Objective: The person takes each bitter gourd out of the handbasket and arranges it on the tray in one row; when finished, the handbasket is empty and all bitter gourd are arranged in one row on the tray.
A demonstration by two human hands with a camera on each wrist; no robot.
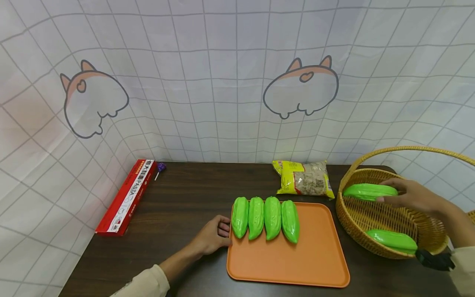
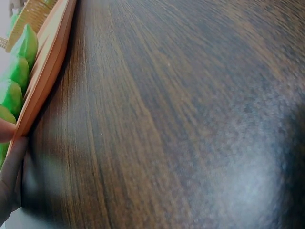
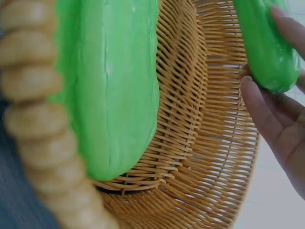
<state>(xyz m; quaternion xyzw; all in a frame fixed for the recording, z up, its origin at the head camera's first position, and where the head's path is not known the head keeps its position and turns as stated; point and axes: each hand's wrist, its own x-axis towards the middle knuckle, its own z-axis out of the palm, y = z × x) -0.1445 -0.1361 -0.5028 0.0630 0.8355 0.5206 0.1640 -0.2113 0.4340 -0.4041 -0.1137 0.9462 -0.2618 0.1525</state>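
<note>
My left hand (image 1: 212, 236) grips the left rim of an orange tray (image 1: 289, 264); in the left wrist view its fingers (image 2: 13, 164) pinch that edge. Several long green toy vegetables (image 1: 272, 218) lie side by side at the tray's upper left. Over at the right, my right hand (image 1: 415, 196) reaches into a wicker basket (image 1: 352, 231) and holds one end of a green toy vegetable (image 3: 267, 47) between thumb and fingers. Another green toy vegetable (image 3: 114, 95) lies in the basket's near part, apart from that hand.
The basket's tall arched handle (image 1: 412, 148) rises over the right arm. Behind the tray lies a yellow bag (image 1: 304, 179). A red pasta box (image 1: 128, 198) and a purple lollipop (image 1: 161, 166) are at the left. A grid-patterned cloth (image 1: 208, 103) hangs behind the dark table (image 1: 178, 198).
</note>
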